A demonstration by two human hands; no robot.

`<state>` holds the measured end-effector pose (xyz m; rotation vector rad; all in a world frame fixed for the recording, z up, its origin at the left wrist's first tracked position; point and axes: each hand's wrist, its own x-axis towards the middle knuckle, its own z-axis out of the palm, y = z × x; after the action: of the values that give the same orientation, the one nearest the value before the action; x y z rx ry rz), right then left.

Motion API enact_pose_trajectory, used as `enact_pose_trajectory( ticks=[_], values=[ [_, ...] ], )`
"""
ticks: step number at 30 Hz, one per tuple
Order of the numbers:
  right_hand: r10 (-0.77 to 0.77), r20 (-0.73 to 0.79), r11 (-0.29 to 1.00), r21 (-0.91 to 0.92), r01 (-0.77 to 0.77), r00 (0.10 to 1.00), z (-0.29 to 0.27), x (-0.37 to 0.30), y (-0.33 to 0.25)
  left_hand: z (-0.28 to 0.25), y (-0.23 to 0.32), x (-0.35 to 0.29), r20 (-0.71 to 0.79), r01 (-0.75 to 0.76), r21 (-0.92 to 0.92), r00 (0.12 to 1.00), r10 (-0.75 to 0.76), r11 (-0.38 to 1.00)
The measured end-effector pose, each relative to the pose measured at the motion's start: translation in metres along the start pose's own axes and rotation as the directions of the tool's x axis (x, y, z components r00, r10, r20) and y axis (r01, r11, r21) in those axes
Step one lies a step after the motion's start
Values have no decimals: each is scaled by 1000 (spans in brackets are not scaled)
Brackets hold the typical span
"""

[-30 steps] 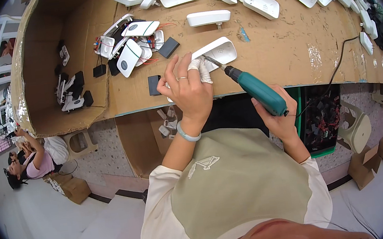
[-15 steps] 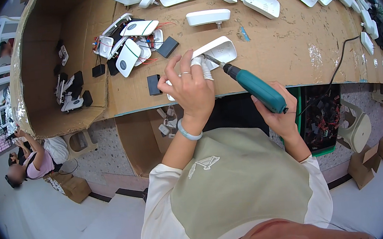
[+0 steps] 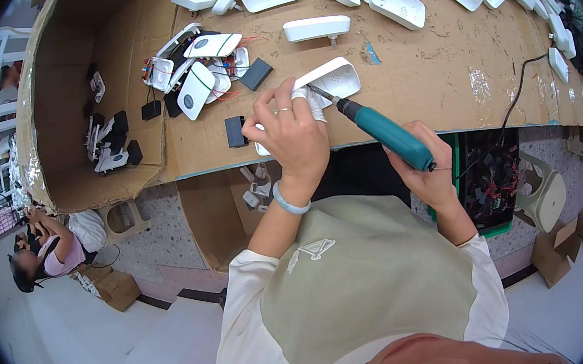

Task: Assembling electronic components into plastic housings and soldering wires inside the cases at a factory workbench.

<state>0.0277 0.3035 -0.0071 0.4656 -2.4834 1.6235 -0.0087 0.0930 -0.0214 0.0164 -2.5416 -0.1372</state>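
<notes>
In my right hand (image 3: 425,167) is a teal electric screwdriver (image 3: 390,135), its fingers wrapped around the rear of the body. The tool slants up to the left, with its tip inside the near end of a white plastic housing (image 3: 343,77). My left hand (image 3: 294,138) grips that same end, and white wrapping covers some of its fingertips. Whether a screw sits under the tip is hidden. Just left of my left hand lies a small black box (image 3: 235,131). A white part (image 3: 262,149) shows partly beneath this hand. Another white housing (image 3: 317,28) rests beyond the held one.
Several white housings (image 3: 397,4) spread along the far side of the cardboard-covered table (image 3: 437,72). A pile of white units with red wires (image 3: 196,88) lies left, beside an open cardboard box (image 3: 126,57). A black cable (image 3: 512,103) crosses at right. Another person (image 3: 62,248) sits far left.
Both hands, the screwdriver and the housing stay almost where they were. The person at far left has shifted slightly.
</notes>
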Motion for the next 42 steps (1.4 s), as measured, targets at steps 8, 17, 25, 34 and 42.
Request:
enact_pose_trajectory(
  ticks=[8, 17, 25, 34, 42],
  values=[
    [38, 44, 999, -26, -37, 998, -4, -2, 1, 0, 1, 0, -1, -2, 4, 1000, 2, 1000],
    [120, -92, 992, 39, -116, 989, -14, -16, -11, 2, 0, 0, 3, -6, 21, 1000, 5, 1000],
    [171, -105, 985, 31, -169, 980, -22, -28, -20, 4, 1, 0, -11, -9, 7, 1000, 9, 1000],
    [201, -116, 979, 64, -195, 973, -21, -31, -21, 0, -8, -5, 10, 33, -149, 999, -31, 988],
    [393, -325, 911, 266, -315, 861, -27, -58, -14, -82, -74, -26, 533, 343, -588, 846, 32, 733]
  ],
)
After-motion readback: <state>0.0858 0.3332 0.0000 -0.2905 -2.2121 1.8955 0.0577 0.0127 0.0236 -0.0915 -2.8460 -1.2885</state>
